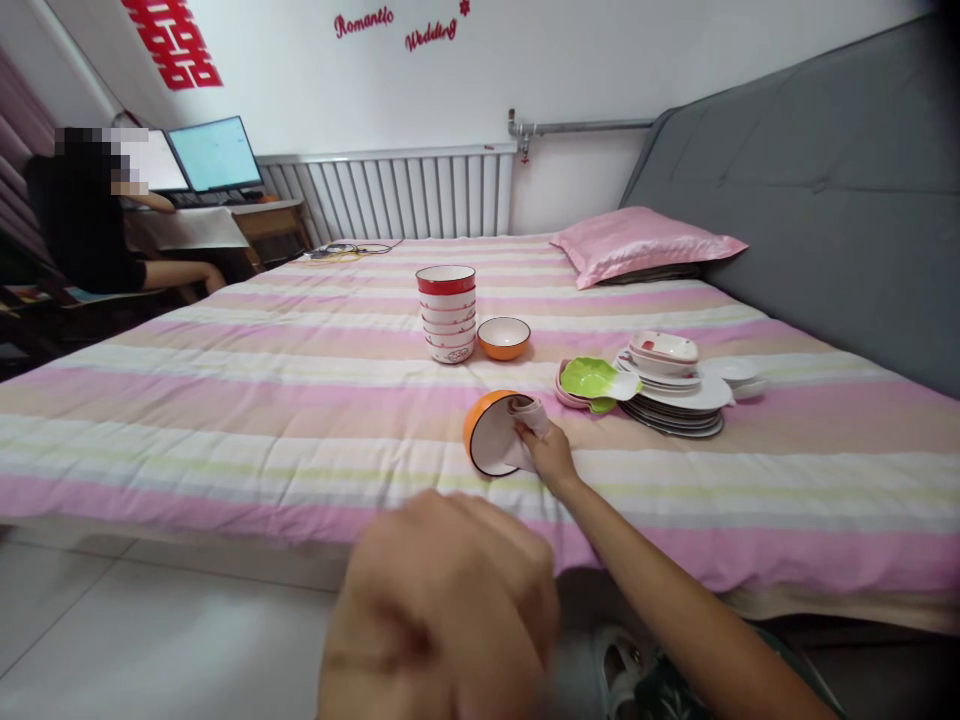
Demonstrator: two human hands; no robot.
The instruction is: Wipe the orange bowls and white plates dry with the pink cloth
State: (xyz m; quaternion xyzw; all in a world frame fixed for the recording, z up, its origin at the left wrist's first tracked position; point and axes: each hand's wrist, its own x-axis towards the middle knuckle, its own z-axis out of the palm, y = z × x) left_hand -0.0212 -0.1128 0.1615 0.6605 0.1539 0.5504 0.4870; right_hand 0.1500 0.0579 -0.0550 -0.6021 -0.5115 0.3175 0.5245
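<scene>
My left hand (442, 610) is raised close to the camera, large and blurred, its fingers curled into a fist. Nothing shows in it. On the bed, my right hand (551, 455) grips a pale cloth (531, 418) against the right rim of an orange bowl (487, 440). That bowl is tilted on its side, its white inside facing me. Just behind stands a second orange bowl (504, 338), upright. To its left rises a stack of white bowls with red patterns (448, 318), the top one banded in red.
Right of my hand are green leaf-shaped dishes (589, 378), stacked plates (679, 420) and small white dishes (665, 348). A pink pillow (645, 243) lies near the grey headboard (787, 160). Cables (349, 250) lie at the bed's far edge. A person (86, 220) sits at a desk with monitors.
</scene>
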